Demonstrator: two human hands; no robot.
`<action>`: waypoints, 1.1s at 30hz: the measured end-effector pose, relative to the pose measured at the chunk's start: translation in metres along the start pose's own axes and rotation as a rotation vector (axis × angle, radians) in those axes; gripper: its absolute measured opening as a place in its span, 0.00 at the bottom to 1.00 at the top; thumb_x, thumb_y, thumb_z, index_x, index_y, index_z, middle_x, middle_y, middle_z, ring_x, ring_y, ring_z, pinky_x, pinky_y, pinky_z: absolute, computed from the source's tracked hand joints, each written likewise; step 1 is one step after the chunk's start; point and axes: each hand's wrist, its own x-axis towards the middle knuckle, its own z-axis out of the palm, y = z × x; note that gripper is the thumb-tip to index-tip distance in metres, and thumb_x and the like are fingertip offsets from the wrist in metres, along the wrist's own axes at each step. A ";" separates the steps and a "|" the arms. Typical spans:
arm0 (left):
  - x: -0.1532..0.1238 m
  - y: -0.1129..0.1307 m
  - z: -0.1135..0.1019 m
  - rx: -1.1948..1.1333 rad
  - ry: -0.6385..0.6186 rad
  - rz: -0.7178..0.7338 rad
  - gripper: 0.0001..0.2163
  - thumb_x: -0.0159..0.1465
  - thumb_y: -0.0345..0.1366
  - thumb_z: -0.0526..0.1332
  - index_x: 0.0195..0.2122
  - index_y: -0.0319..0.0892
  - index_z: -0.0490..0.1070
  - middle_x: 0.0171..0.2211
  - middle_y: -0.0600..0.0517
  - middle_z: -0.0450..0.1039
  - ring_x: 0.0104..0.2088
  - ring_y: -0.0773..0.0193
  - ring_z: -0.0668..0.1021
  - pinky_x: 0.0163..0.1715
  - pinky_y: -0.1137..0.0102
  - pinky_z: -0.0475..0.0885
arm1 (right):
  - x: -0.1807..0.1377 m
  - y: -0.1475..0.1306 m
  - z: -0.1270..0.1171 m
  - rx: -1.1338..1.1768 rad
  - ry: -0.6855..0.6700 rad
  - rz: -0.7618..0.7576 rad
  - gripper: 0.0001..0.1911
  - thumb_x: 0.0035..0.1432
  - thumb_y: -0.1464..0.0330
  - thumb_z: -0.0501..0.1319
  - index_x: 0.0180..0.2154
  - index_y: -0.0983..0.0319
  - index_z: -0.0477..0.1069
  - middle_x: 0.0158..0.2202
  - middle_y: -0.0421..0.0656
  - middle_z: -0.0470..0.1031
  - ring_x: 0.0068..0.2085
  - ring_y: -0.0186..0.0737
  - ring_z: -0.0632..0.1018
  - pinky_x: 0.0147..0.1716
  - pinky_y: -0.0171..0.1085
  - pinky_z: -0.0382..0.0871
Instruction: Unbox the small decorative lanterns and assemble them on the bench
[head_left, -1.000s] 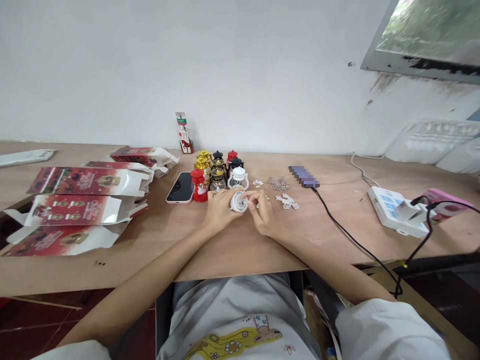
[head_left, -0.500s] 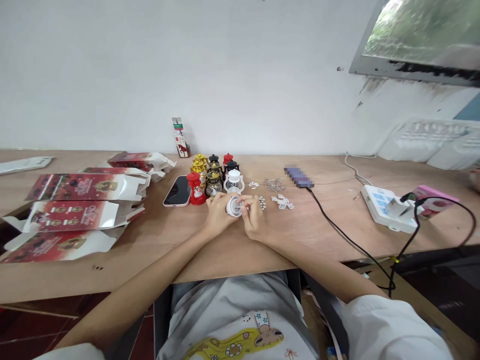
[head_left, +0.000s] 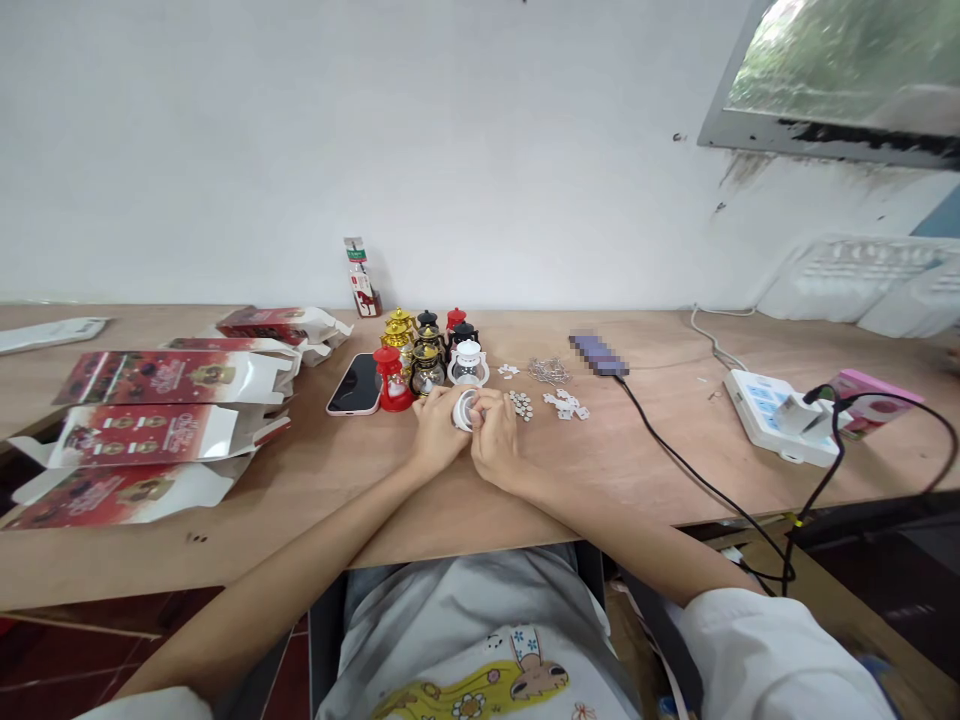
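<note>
My left hand (head_left: pixel 436 428) is wrapped round a small white lantern (head_left: pixel 463 410), whose round, hollow underside faces up toward me. The bent fingers of my right hand (head_left: pixel 495 432) press together at the right side of that underside. Whatever may lie between those fingertips is hidden. Just beyond my hands stands another white mini lantern (head_left: pixel 468 362), upright. Beside it are several small lanterns, among them a red lantern (head_left: pixel 392 380), a black lantern (head_left: pixel 428 370) and a gold lantern (head_left: pixel 397 335).
Right of my hands lie button cells (head_left: pixel 520 405), white plastic pieces (head_left: pixel 566 404), small metal parts (head_left: pixel 550 371) and white bits (head_left: pixel 508 371). A phone (head_left: pixel 354 385) and red printed boxes (head_left: pixel 142 435) lie left. A cabled device (head_left: pixel 598 354) and power strip (head_left: pixel 780 415) are right.
My right hand has shifted slightly left and its fingers have closed in over the lantern's underside, covering more of it. My left hand keeps its grip in nearly the same place.
</note>
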 end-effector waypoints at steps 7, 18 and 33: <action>-0.001 -0.002 0.000 -0.018 0.004 -0.010 0.15 0.57 0.35 0.58 0.46 0.46 0.72 0.42 0.49 0.77 0.44 0.56 0.73 0.45 0.60 0.61 | 0.001 0.002 0.004 0.017 -0.008 0.015 0.09 0.67 0.66 0.41 0.35 0.58 0.56 0.37 0.48 0.69 0.39 0.46 0.68 0.40 0.44 0.59; -0.001 -0.002 0.004 0.015 0.009 0.025 0.13 0.58 0.37 0.58 0.44 0.45 0.73 0.44 0.48 0.77 0.46 0.54 0.73 0.43 0.60 0.60 | 0.006 0.009 0.009 0.034 0.082 -0.040 0.14 0.68 0.61 0.39 0.35 0.58 0.56 0.34 0.45 0.68 0.35 0.42 0.67 0.37 0.44 0.60; 0.001 0.001 0.000 0.014 -0.047 -0.009 0.19 0.52 0.34 0.64 0.46 0.46 0.70 0.46 0.51 0.76 0.49 0.54 0.72 0.44 0.62 0.59 | 0.026 0.033 -0.002 0.247 0.035 -0.242 0.07 0.68 0.64 0.44 0.38 0.57 0.56 0.34 0.42 0.65 0.34 0.37 0.69 0.35 0.38 0.65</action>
